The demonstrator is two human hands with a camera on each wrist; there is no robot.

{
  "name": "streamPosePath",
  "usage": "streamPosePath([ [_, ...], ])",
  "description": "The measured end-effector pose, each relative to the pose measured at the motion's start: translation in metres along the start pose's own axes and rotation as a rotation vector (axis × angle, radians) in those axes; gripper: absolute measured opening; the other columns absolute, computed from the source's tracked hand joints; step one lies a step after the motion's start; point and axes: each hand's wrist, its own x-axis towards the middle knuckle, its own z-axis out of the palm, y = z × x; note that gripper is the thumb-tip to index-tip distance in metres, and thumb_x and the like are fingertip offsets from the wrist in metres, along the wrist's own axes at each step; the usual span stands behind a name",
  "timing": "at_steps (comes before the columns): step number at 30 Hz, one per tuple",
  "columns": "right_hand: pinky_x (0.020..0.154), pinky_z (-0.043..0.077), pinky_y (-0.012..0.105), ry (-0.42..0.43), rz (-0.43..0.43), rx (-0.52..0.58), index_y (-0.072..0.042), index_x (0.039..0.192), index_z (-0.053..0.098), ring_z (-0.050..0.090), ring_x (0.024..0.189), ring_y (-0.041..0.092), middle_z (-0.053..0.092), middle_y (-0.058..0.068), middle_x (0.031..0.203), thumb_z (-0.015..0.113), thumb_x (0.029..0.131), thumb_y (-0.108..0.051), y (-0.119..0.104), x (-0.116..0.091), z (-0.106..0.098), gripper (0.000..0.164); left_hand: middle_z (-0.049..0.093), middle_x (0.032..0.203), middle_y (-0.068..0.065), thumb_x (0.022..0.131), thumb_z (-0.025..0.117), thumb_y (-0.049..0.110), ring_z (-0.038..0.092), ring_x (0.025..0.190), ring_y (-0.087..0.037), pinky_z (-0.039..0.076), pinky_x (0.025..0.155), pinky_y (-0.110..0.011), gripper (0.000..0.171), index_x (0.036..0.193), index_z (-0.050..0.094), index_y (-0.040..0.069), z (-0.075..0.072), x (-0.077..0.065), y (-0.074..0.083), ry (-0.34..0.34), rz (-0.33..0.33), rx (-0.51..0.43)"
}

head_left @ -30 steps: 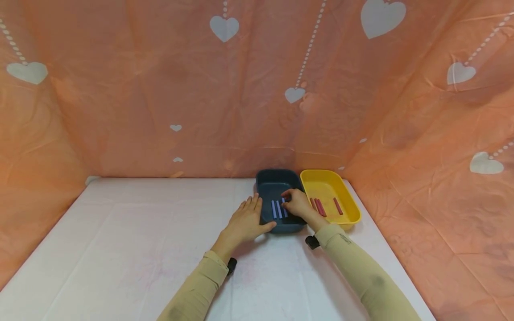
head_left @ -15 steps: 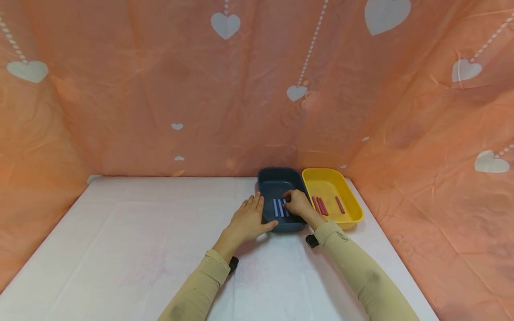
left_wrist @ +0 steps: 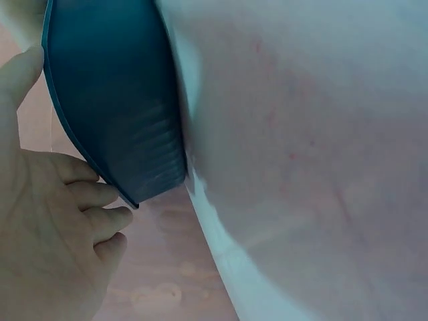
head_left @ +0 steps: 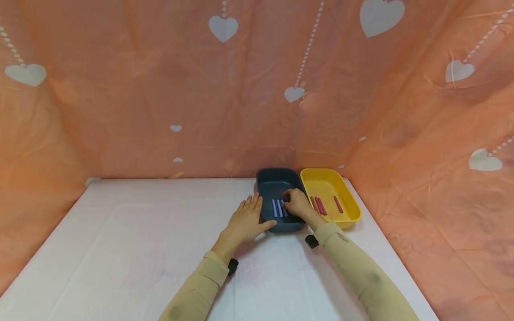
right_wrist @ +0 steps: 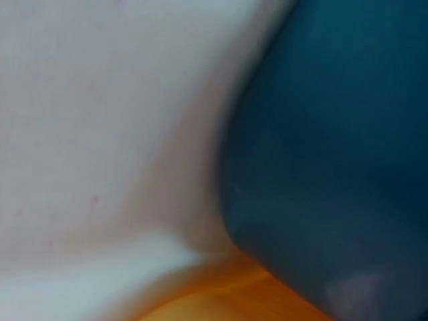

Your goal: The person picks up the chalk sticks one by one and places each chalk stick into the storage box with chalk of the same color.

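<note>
A dark blue-grey tray (head_left: 277, 176) stands at the back right of the white table. Several violet-blue sticks that look like chalk (head_left: 275, 208) lie side by side in its near half. My right hand (head_left: 299, 204) reaches into this tray and pinches the rightmost blue stick (head_left: 285, 212), partly covered by the fingers. My left hand (head_left: 246, 219) lies along the tray's left rim, thumb at the near corner. In the left wrist view its extended fingers (left_wrist: 93, 194) touch the rim. The right wrist view shows just the tray's outer wall (right_wrist: 321, 167), with no fingers.
Right beside the dark tray stands a yellow tray (head_left: 329, 178) holding several red sticks (head_left: 320, 206); one red stick (head_left: 338, 204) lies apart on its right. An orange cloth with hearts (head_left: 192, 89) hangs behind and at both sides of the white table (head_left: 120, 240).
The blue stick under my right fingers has shifted slightly left, closer to the other blue sticks. My left hand stays on the rim. The head view has swayed a little.
</note>
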Motion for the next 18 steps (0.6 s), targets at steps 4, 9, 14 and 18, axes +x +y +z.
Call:
streamPosePath([
  [4, 0.093, 0.054, 0.05, 0.073, -0.044, 0.013, 0.008, 0.117, 0.071, 0.064, 0.1, 0.037, 0.066, 0.022, 0.105, 0.073, 0.089, -0.002, -0.004, -0.003, -0.003, 0.029, 0.02, 0.171, -0.02, 0.099, 0.054, 0.067, 0.02, 0.157, -0.039, 0.017, 0.128, -0.05, 0.099, 0.162, 0.025, -0.004, -0.006, -0.002, -0.007, 0.034, -0.011, 0.015],
  [9, 0.094, 0.054, 0.051, 0.179, -0.083, 0.078, 0.004, 0.121, 0.071, 0.065, 0.1, 0.036, 0.065, 0.022, 0.114, 0.07, 0.094, -0.007, -0.01, -0.018, -0.008, 0.029, 0.019, 0.171, -0.019, 0.098, 0.054, 0.068, 0.019, 0.157, -0.04, 0.015, 0.128, -0.052, 0.099, 0.163, 0.025, -0.001, -0.02, -0.012, -0.02, 0.068, -0.038, 0.058],
  [14, 0.11, 0.045, 0.056, 0.246, -0.128, 0.036, 0.001, 0.138, 0.064, 0.059, 0.123, 0.041, 0.062, 0.023, 0.134, 0.066, 0.1, -0.015, -0.011, -0.036, -0.014, 0.041, 0.021, 0.171, -0.02, 0.093, 0.058, 0.071, 0.02, 0.156, -0.043, 0.015, 0.127, -0.057, 0.104, 0.163, 0.029, 0.0, -0.037, -0.029, -0.036, 0.113, -0.053, 0.106],
  [18, 0.115, 0.038, 0.06, 0.259, -0.126, -0.08, -0.002, 0.151, 0.053, 0.05, 0.136, 0.042, 0.055, 0.02, 0.149, 0.06, 0.104, -0.027, -0.008, -0.046, -0.019, 0.054, 0.02, 0.171, -0.019, 0.091, 0.06, 0.072, 0.017, 0.157, -0.043, 0.013, 0.126, -0.06, 0.106, 0.163, 0.029, 0.001, -0.052, -0.045, -0.048, 0.153, -0.077, 0.118],
])
